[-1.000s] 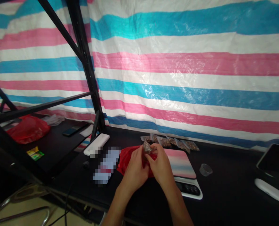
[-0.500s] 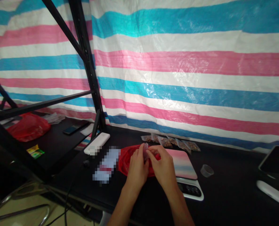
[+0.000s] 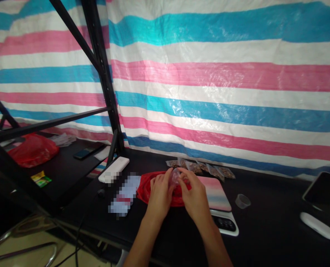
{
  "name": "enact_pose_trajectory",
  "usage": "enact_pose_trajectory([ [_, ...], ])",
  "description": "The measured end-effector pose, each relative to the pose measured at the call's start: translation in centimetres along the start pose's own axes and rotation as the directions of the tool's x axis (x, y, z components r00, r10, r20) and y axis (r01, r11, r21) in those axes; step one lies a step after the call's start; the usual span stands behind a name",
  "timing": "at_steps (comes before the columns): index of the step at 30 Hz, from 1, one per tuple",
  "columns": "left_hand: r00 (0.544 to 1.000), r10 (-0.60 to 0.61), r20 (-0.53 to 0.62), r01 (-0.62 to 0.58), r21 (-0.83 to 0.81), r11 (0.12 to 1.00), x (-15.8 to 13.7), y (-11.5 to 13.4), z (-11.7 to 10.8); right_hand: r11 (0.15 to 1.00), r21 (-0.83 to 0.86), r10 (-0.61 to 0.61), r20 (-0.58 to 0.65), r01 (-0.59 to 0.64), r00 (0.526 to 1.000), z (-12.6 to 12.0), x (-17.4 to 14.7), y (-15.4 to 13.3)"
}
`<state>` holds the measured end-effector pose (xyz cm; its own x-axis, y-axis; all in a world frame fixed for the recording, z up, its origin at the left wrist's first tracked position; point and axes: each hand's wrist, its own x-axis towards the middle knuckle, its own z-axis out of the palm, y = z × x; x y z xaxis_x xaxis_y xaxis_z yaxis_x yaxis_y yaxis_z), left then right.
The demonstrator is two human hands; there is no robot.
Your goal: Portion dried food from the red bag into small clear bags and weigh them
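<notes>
Between my two hands is a small clear plastic bag [image 3: 175, 177], pinched at its sides above a red plastic bag [image 3: 146, 187]. My left hand [image 3: 160, 191] is closed on its left edge, and my right hand [image 3: 192, 189] grips the right edge with thumb and fingers. Whether anything lies inside the small bag I cannot tell. The red bag spreads open on the black table beneath my hands, its contents mostly hidden. Behind my hands lies a row of several small clear bags [image 3: 194, 167] filled with brown bits.
Right of my hands are a pink-and-blue pad [image 3: 217, 194] on a white device [image 3: 233, 224], a clear plastic cup [image 3: 242, 201], a white case [image 3: 317, 225] and a dark-screened device [image 3: 324, 194]. A white power bank [image 3: 114, 168] lies left, near a black metal frame [image 3: 105, 81].
The small clear bag now looks wider between my fingers. My right hand's fingers have shifted up along its edge. The camera view has moved slightly.
</notes>
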<state>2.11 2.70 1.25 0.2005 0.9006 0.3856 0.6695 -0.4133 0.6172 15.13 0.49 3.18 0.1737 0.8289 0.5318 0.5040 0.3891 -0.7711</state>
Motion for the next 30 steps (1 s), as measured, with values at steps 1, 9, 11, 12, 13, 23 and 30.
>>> enact_pose_trajectory([
  [1,1.0,0.006,0.001,-0.006,0.003,1.0,0.0,0.1,-0.1,1.0,0.009,-0.01,0.012,0.01,1.0,0.0,0.0,0.0],
  [9,0.999,0.037,-0.01,-0.037,0.008,0.999,0.4,0.7,-0.5,0.998,-0.058,-0.031,-0.083,0.026,0.996,-1.0,0.2,0.2],
  [11,0.996,0.079,-0.047,-0.079,-0.013,0.997,0.4,0.7,-0.7,0.997,-0.077,-0.022,-0.162,0.01,0.986,-2.3,0.5,0.3],
  [12,0.992,0.103,-0.073,-0.105,-0.021,0.994,0.4,0.7,-0.8,0.996,-0.087,0.004,-0.222,-0.024,0.975,-3.3,0.7,0.5],
  [13,0.987,0.128,-0.101,-0.132,-0.025,0.991,0.4,0.7,-1.0,0.993,-0.097,0.041,-0.286,-0.072,0.957,-4.6,0.9,0.8],
  [23,0.943,0.149,-0.298,-0.18,-0.08,0.98,0.1,1.0,-2.0,0.567,-0.405,0.354,-0.666,-0.717,0.656,-19.9,-2.3,8.7],
  [30,0.92,0.172,-0.351,-0.216,-0.09,0.972,0.1,1.2,-2.2,0.507,-0.681,0.113,-0.555,-0.529,0.824,-20.0,-0.3,10.2],
])
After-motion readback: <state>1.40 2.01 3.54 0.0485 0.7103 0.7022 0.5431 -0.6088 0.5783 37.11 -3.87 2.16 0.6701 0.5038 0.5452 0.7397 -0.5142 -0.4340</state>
